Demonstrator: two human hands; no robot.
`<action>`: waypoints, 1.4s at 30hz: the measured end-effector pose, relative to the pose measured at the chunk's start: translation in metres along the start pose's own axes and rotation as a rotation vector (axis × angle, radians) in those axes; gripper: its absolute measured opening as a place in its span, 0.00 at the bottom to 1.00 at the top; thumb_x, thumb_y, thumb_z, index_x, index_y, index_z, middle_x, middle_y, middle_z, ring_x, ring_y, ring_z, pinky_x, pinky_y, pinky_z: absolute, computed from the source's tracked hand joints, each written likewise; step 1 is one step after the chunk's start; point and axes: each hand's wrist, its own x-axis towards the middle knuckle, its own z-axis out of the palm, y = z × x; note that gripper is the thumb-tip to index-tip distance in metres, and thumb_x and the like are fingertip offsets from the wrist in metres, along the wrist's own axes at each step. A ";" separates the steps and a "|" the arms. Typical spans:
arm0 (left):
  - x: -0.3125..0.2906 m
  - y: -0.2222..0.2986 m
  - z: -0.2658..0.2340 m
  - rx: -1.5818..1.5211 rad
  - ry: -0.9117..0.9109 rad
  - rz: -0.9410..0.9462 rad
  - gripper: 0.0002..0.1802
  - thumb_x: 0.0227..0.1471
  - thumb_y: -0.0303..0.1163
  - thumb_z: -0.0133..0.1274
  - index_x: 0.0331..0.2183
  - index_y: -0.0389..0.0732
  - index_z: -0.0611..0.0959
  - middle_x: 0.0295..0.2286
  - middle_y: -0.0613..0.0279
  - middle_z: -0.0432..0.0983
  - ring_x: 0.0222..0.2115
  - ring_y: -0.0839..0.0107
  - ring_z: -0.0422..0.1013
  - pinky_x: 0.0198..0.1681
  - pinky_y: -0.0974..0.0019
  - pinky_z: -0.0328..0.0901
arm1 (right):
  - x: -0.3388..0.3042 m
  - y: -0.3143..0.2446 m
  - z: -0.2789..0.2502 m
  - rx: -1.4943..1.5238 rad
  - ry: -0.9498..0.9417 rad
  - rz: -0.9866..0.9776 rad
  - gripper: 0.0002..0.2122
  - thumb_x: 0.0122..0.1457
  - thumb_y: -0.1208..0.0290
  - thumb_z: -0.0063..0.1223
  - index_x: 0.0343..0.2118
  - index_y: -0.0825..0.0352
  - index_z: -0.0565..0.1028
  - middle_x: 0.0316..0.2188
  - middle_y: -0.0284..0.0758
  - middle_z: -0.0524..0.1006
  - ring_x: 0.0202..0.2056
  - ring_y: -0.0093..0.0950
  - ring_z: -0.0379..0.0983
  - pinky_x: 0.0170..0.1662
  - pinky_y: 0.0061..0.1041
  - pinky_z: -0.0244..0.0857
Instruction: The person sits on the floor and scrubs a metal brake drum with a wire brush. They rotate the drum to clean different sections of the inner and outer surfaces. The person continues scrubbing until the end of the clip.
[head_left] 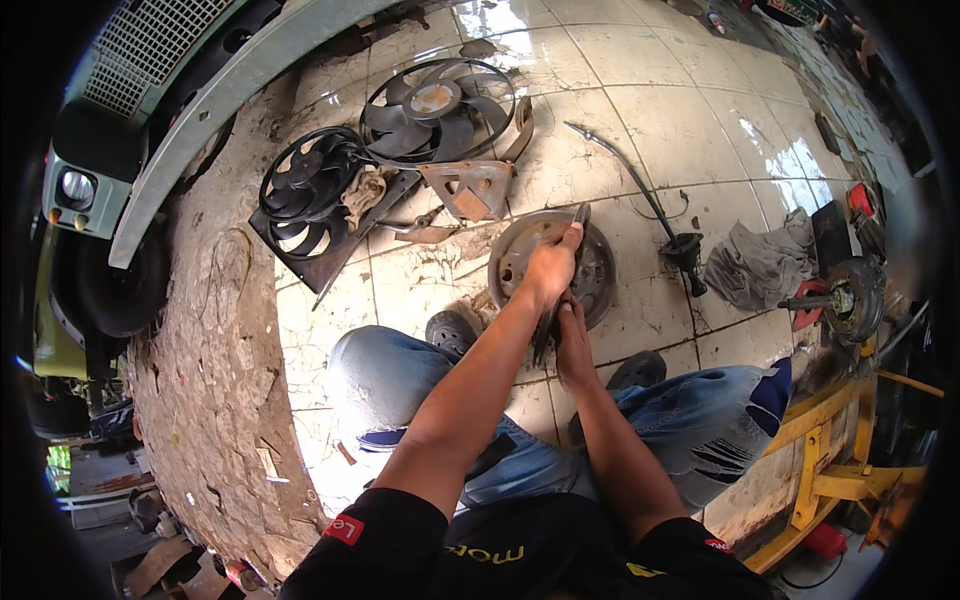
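A thin dark metal plate (582, 213) stands nearly edge-on to me, so its full shape cannot be made out. My left hand (550, 270) is closed around its upper part, thumb pointing away from me. Lower down, my right hand (574, 345) presses against the plate's right side with the fingers together. Beneath both hands a round, grey-brown metal wheel rim (508, 245) with holes lies flat on the tiles, partly hidden by my hands and left forearm.
Two black radiator fans (432, 105) and a rusty bracket (468, 190) lie ahead to the left. On the right are a cable with a black boot (682, 250), a grey rag (760, 265) and a yellow metal frame (830, 480). A vehicle's bumper (215, 110) juts in at upper left.
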 end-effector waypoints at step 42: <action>0.012 -0.014 -0.020 0.014 -0.024 0.045 0.27 0.62 0.49 0.45 0.48 0.35 0.78 0.44 0.56 0.74 0.42 0.69 0.68 0.50 0.66 0.61 | 0.014 -0.031 0.018 -0.104 -0.215 0.175 0.33 0.70 0.49 0.15 0.66 0.74 0.42 0.68 0.46 0.45 0.68 0.34 0.39 0.68 0.27 0.36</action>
